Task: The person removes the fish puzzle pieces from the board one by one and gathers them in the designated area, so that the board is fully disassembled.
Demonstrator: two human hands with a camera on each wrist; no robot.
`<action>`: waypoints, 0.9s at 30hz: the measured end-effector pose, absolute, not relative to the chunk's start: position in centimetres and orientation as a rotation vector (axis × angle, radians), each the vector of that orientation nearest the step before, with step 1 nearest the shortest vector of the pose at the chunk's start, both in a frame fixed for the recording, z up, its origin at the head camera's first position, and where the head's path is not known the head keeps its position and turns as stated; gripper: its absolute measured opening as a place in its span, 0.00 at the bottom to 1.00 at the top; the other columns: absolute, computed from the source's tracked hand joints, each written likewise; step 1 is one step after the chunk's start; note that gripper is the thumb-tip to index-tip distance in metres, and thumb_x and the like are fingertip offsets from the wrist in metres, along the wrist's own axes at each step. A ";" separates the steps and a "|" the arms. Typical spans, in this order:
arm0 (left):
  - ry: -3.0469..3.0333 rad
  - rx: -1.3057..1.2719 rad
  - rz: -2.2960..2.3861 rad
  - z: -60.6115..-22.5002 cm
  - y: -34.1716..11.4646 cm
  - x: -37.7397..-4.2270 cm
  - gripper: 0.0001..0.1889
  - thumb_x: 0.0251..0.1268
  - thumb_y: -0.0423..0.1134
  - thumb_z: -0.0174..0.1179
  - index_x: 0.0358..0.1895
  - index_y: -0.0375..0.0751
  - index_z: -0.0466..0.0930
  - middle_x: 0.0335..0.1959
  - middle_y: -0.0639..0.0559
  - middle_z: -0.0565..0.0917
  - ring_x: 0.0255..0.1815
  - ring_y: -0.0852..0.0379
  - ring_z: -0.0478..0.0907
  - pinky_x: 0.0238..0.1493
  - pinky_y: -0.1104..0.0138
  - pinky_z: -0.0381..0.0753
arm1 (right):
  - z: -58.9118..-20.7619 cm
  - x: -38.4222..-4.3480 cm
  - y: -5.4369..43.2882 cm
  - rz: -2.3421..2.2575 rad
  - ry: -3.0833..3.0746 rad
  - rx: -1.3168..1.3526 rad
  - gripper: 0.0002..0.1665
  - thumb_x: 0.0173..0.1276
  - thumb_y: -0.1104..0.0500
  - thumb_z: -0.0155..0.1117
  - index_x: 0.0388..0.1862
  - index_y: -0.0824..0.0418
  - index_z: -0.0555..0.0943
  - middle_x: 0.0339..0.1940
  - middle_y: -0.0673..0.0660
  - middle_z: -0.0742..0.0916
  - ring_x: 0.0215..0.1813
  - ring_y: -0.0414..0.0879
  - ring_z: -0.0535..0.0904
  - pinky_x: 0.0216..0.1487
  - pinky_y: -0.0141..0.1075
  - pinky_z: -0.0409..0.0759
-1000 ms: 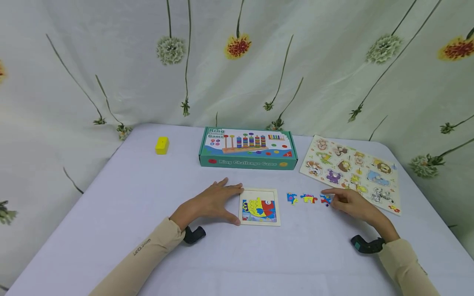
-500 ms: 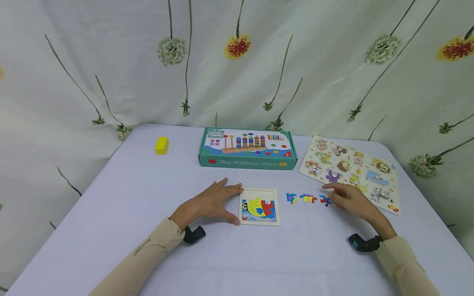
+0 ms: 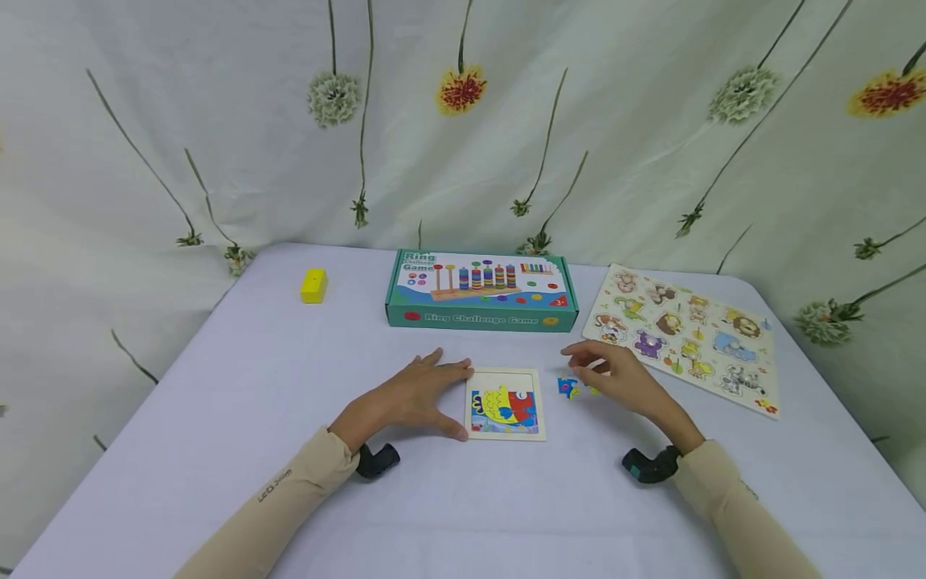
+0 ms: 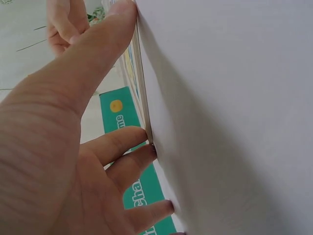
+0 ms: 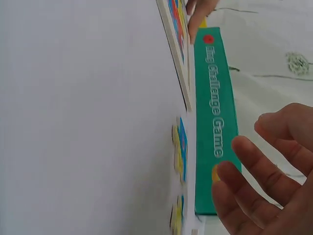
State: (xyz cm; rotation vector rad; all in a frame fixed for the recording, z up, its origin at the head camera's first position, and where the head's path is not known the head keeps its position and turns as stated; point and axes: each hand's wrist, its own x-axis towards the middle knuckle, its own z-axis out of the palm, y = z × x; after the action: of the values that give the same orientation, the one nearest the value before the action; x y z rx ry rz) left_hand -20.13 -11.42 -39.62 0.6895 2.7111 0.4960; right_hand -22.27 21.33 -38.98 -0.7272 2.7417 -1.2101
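Fingers spread, the left hand [image 3: 412,392] touches the left edge of the puzzle [image 3: 505,406], flat on the counter [image 3: 463,507]. The right hand [image 3: 618,376], fingers loosely bent and released, hangs by the loose pieces [image 3: 567,388], right of the puzzle. Beyond lie a box [image 3: 481,289], a picture board [image 3: 698,342] to its right and a yellow block [image 3: 314,286] to its left.

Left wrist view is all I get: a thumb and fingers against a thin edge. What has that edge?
Observer: A puzzle, picturing a yellow fish with a red head.
Visitor: And what lies near the other hand?
Observer: At least two loose pieces lie near the right hand.
Visitor: Is it holding one?
Observer: Apparently not: the right wrist view shows nothing gripped by its fingers.
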 end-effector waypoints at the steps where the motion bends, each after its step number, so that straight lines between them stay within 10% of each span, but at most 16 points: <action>1: 2.712 0.691 0.496 -39.7 -11.4 -20.1 0.48 0.42 0.60 0.73 0.72 0.53 0.64 0.74 0.59 0.60 0.78 0.44 0.41 0.74 0.44 0.41 | -39.0 -22.3 20.6 -1.212 2.718 -0.752 0.18 0.68 0.63 0.61 0.56 0.62 0.79 0.46 0.59 0.85 0.49 0.51 0.79 0.50 0.41 0.81; 27: 2.700 0.696 0.471 -39.2 -11.5 -20.2 0.49 0.42 0.63 0.72 0.72 0.53 0.64 0.75 0.59 0.60 0.78 0.43 0.41 0.74 0.44 0.42 | -39.6 -23.2 13.0 -0.960 2.451 -1.025 0.19 0.64 0.63 0.64 0.55 0.58 0.82 0.45 0.51 0.82 0.49 0.45 0.75 0.52 0.37 0.76</action>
State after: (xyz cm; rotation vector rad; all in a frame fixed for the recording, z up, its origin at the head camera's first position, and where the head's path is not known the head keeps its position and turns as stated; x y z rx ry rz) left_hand -20.22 -11.48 -39.21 0.6962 2.6996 0.4714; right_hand -23.18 13.00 -39.62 -1.0251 2.4505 -0.9597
